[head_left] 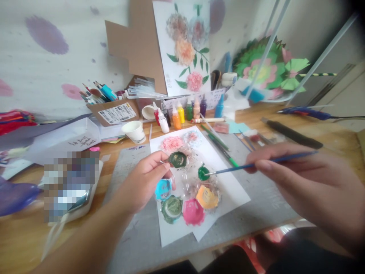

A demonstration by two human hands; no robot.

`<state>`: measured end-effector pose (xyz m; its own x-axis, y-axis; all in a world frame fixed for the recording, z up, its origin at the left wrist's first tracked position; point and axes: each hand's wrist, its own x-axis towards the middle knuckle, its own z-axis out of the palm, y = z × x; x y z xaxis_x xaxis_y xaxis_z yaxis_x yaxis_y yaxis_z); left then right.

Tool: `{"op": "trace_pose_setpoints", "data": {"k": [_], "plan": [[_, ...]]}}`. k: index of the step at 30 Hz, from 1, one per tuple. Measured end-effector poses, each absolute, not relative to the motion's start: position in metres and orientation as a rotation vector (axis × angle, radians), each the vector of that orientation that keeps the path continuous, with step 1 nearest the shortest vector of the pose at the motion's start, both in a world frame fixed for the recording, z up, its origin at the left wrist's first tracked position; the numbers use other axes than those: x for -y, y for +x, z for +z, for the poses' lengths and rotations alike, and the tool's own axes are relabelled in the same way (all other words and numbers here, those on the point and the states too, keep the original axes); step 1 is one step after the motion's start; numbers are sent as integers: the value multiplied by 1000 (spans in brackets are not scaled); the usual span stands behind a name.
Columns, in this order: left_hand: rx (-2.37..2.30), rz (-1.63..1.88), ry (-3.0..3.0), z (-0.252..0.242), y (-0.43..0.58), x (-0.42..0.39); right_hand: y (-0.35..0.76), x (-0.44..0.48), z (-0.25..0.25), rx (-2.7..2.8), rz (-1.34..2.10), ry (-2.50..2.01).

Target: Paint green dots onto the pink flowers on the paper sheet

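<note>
Left grip (149, 177) pinches palette (185, 182) edge, frame centre; right grip (302, 175), right of frame, holds brush (242, 167), tip at green paint (203, 173). Likely loading bristles; next move calls for light, steady tip.

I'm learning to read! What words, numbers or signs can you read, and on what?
Nothing reads clearly.
Cardboard box: label print, too small.
White box: handwriting, too blurred.
Flower picture: marks, too small.
Paper behind bottles: writing, too blurred.
Grey mat: pale letters, too faint.
</note>
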<state>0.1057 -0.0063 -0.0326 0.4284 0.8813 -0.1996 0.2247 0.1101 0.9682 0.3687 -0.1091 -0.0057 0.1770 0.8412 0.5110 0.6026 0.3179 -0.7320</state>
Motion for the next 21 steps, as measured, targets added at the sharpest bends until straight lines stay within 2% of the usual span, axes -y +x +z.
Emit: {"op": "trace_pose_setpoints", "data": {"k": [4, 21], "plan": [[-1066, 636, 1443, -32, 105, 7, 370, 111, -9, 1458, 164, -1417], [-1113, 618, 1456, -33, 105, 7, 365, 114, -10, 1538, 108, -1401]]}}
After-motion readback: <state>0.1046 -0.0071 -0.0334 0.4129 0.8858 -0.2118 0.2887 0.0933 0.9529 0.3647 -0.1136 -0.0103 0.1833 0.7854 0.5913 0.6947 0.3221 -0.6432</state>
